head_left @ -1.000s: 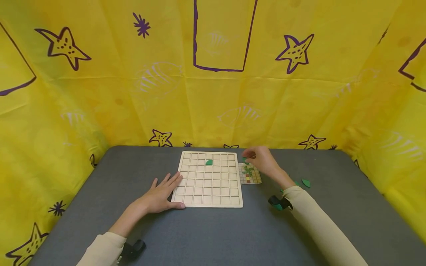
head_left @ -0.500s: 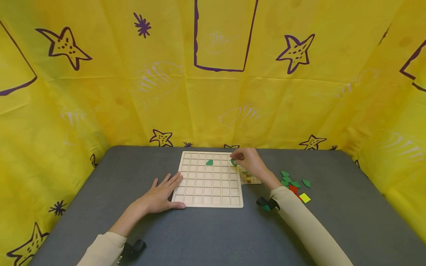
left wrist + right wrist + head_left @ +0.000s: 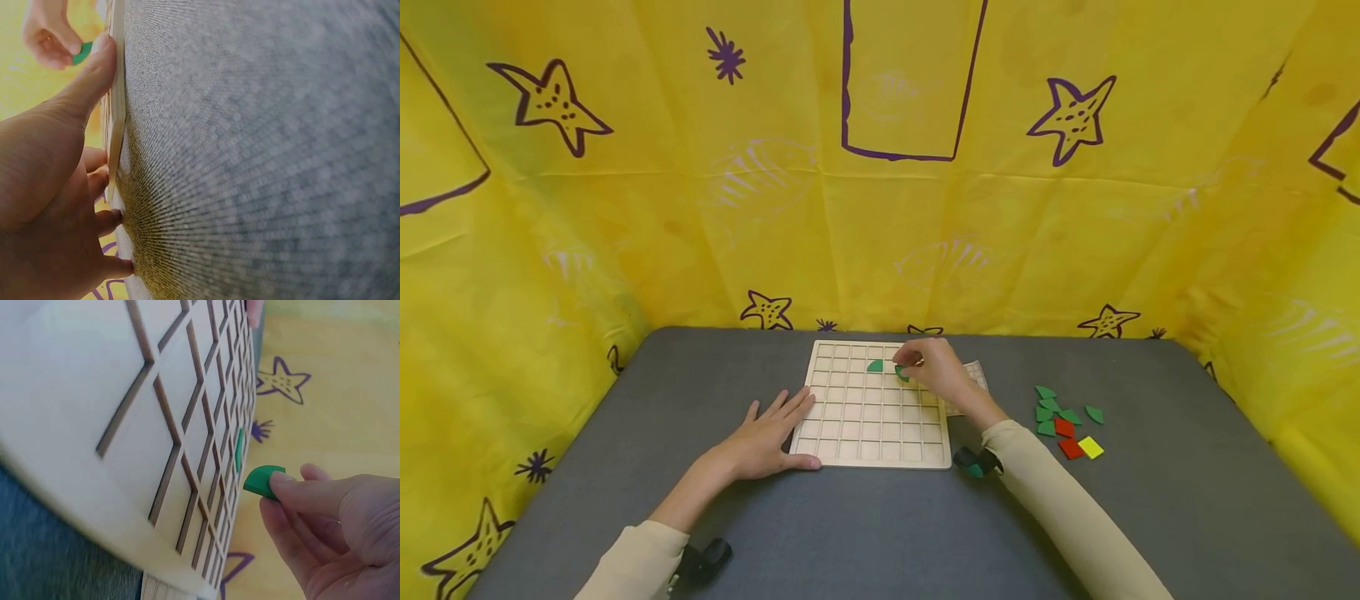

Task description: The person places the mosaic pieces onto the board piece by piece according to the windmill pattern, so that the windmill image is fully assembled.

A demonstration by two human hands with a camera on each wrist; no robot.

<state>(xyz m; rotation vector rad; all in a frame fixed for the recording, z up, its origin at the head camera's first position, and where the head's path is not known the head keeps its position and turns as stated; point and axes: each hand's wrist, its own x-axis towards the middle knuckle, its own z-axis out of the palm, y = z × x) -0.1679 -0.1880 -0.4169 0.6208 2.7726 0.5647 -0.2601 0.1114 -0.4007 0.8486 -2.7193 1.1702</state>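
A pale wooden grid board (image 3: pixel 868 425) lies on the grey table. One green quarter-circle tile (image 3: pixel 876 366) sits in a cell of its upper part. My right hand (image 3: pixel 942 369) pinches a second green tile (image 3: pixel 264 480) between thumb and fingers, above the board's upper right area; the right wrist view shows it apart from the board. The left hand (image 3: pixel 765 440) lies with fingers spread along the board's left edge, its thumb (image 3: pixel 100 65) touching the front edge. Partly covered by my right hand and forearm, a pattern card (image 3: pixel 976 375) lies at the board's right side.
Right of the board lie several loose green tiles (image 3: pixel 1047 406), red square tiles (image 3: pixel 1071 448) and one yellow square tile (image 3: pixel 1091 447). A yellow printed cloth (image 3: pixel 865 217) hangs behind and beside the table (image 3: pixel 865 533).
My right hand has moved left from over the pattern card to over the board, carrying the green tile. The loose tiles its arm covered are now visible. My left hand stays in place.
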